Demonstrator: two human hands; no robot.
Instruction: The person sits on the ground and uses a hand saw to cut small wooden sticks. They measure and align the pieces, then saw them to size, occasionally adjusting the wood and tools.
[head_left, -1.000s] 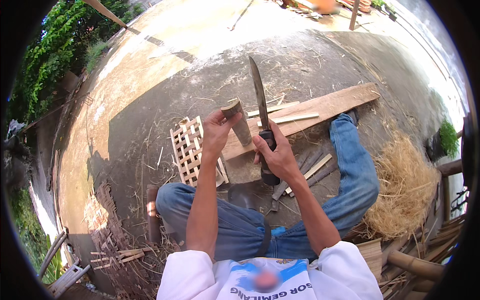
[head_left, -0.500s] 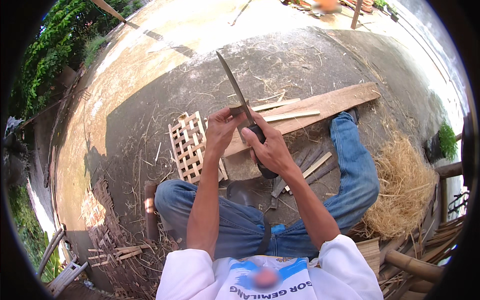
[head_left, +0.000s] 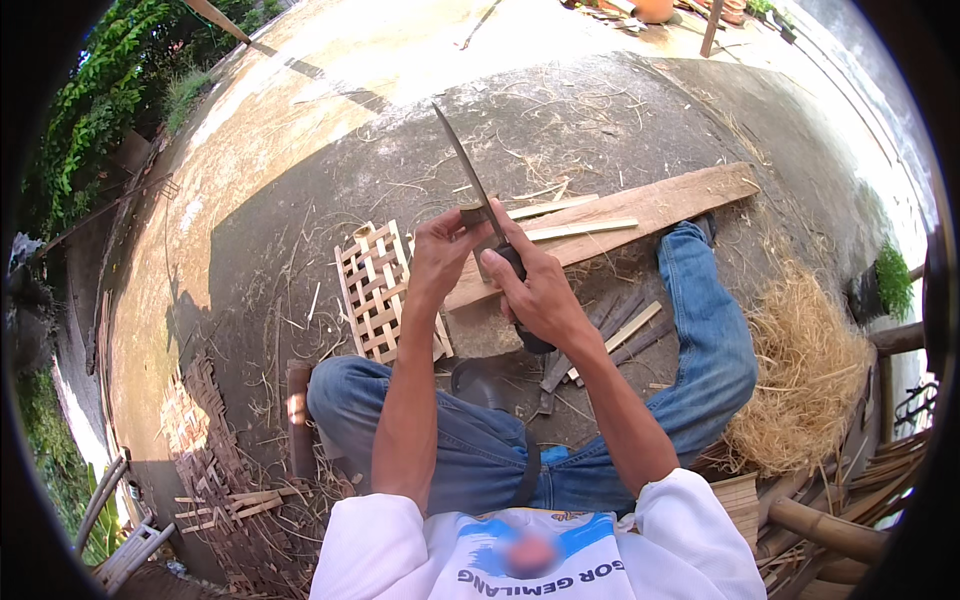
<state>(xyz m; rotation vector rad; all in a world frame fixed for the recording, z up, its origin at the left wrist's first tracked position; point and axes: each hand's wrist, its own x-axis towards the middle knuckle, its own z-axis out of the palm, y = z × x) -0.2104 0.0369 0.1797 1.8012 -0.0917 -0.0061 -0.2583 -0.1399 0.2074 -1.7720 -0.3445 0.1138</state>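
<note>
My right hand (head_left: 545,300) is closed around the black handle of a long knife (head_left: 463,150), whose narrow blade points up and away to the left. Against the blade's lower part, my left hand (head_left: 438,255) pinches a small brown strip (head_left: 474,215); it looks like bamboo, though the fingers partly cover it. Both hands meet in front of me, above the near end of a wooden plank (head_left: 700,190). Pale split strips (head_left: 590,230) lie along that plank. Left of it, beyond my left forearm, rests a woven lattice panel (head_left: 370,295) of pale and dark strips.
Dark and pale slats (head_left: 640,330) and a metal blade tool (head_left: 550,385) lie on the ground between my legs. A heap of straw-like shavings (head_left: 800,370) is at my right. Broken matting (head_left: 205,430) lies left, beside a short wooden post (head_left: 299,420).
</note>
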